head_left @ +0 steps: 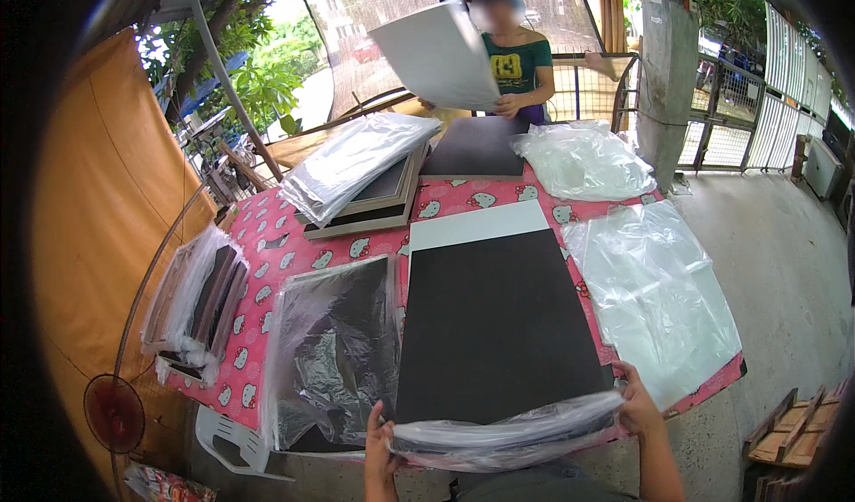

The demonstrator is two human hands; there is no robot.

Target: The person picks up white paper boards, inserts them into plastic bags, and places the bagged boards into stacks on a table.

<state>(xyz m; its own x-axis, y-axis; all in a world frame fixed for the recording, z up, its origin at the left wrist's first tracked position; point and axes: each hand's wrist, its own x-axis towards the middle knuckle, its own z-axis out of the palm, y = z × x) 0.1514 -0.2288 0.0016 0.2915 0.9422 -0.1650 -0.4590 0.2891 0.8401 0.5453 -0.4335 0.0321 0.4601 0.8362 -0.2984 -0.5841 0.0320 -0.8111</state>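
Observation:
In front of me a large black board lies on the pink table, with a white sheet showing past its far edge. A clear plastic bag is bunched along the board's near edge. My left hand grips the bag's left end, its index finger pointing up. At the bag's right end my right hand is closed on the plastic, beside the board's near right corner. Left of the board lies a black board in a clear plastic bag. To the right are flat clear plastic bags.
Across the table a person holds up a white board. Several bagged boards are piled at the far left, and more at the left edge. Crumpled plastic bags lie at the far right. A wooden crate stands lower right.

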